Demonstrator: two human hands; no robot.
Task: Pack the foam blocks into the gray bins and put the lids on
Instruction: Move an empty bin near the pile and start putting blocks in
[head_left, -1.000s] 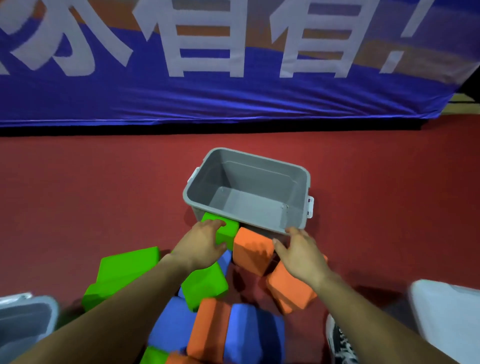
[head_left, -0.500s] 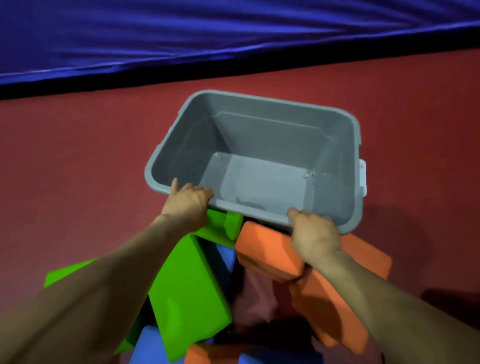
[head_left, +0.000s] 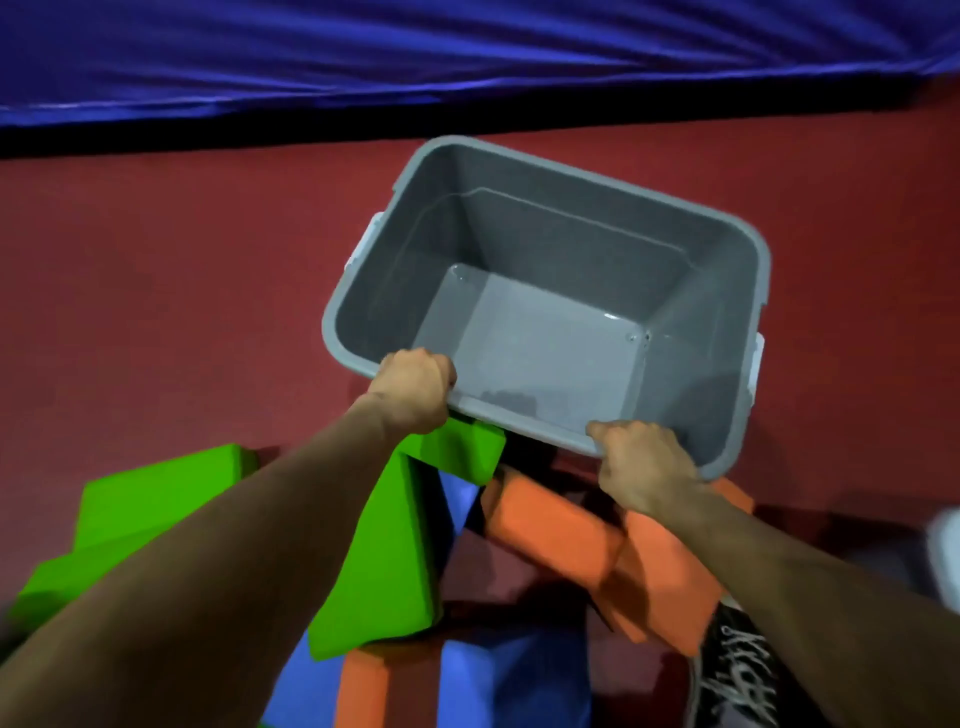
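On red floor (head_left: 156, 312), both hands' grip (seemingly firm) clamps gray bin (head_left: 737, 291) rim.

Floor (head_left: 156, 312) is a dull red carpet-looking stuff, spreading out ahead of the hands and off to both sides. Way past them, a wrinkly blue fabric banner (head_left: 467, 52) runs across the whole back, with a black strip (head_left: 156, 143) along its bottom edge. Lighting's pretty dim.
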